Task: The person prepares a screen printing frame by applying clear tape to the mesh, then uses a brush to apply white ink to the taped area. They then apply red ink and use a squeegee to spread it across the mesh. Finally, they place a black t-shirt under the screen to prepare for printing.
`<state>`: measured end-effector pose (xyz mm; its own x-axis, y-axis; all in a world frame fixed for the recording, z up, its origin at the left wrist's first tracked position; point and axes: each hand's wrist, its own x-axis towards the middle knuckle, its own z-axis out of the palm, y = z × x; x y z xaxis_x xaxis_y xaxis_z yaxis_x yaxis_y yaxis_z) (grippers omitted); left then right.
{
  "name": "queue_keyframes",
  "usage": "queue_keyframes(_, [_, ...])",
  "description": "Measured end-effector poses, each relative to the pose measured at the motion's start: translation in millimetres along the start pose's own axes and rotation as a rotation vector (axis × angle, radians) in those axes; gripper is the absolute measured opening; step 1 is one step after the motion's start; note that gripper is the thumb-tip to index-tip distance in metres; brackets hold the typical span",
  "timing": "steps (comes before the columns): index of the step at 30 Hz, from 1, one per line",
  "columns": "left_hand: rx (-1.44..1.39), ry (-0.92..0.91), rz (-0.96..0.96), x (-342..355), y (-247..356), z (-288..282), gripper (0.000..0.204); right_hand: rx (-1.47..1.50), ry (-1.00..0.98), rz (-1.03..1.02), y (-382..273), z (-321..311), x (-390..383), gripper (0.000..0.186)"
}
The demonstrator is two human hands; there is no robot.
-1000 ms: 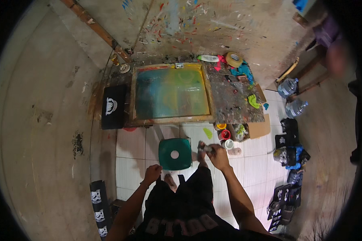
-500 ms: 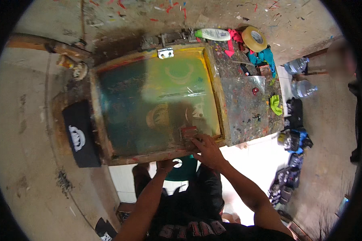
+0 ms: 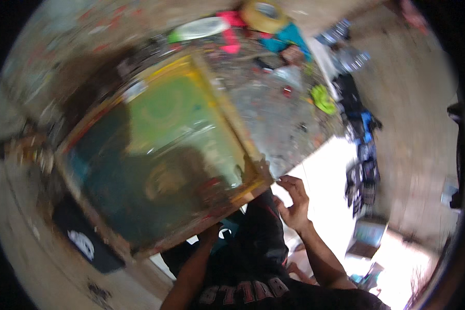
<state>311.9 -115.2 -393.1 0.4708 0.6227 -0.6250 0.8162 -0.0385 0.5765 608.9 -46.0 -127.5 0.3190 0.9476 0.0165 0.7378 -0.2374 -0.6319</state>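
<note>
A wooden-framed printing screen [image 3: 231,124] with green and yellowish mesh fills the middle, its picture smeared by motion. On its mesh, toward the near edge, lies a small reddish block [image 3: 209,190], too blurred to name surely. My right hand [image 3: 294,204] hovers just beyond the screen's near right corner, fingers bent and apart, nothing visible in it. Under the screen's near edge reaches my left hand [image 3: 210,233], dark and mostly hidden, so its fingers cannot be read. Beside it a dark green piece [image 3: 231,226] with a white round mark shows below the frame.
Left of the screen lies a black piece with a white print [image 3: 82,245]. On the stained table are a tape roll [image 3: 265,15], a white-and-green bottle [image 3: 201,28], and a lime-green scrap [image 3: 323,99]. Clear plastic bottles [image 3: 354,61] and dark bundles [image 3: 361,175] line the right wall.
The whole view has turned, so the screen now appears tilted and farther left. My right hand has left the reddish block and moved off the screen's corner. My left hand stays under the near edge.
</note>
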Motion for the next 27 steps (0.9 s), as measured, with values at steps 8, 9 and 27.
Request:
queue_keyframes(8, [0.343, -0.37, 0.147, 23.9, 47.4, -45.9, 0.071, 0.103, 0.297, 0.914, 220.6, 44.9, -124.9, 0.026])
queue_keyframes(9, [0.357, -0.388, 0.167, 32.0, 47.3, -46.4, 0.071, 0.088, 0.181, 1.013, 257.4, 70.7, -136.8, 0.03])
queue_keyframes(27, [0.6, -0.468, 0.009, 121.0, 90.2, -37.2, 0.064, -0.249, 0.176, 0.925, 503.4, 315.7, 17.4, 0.085])
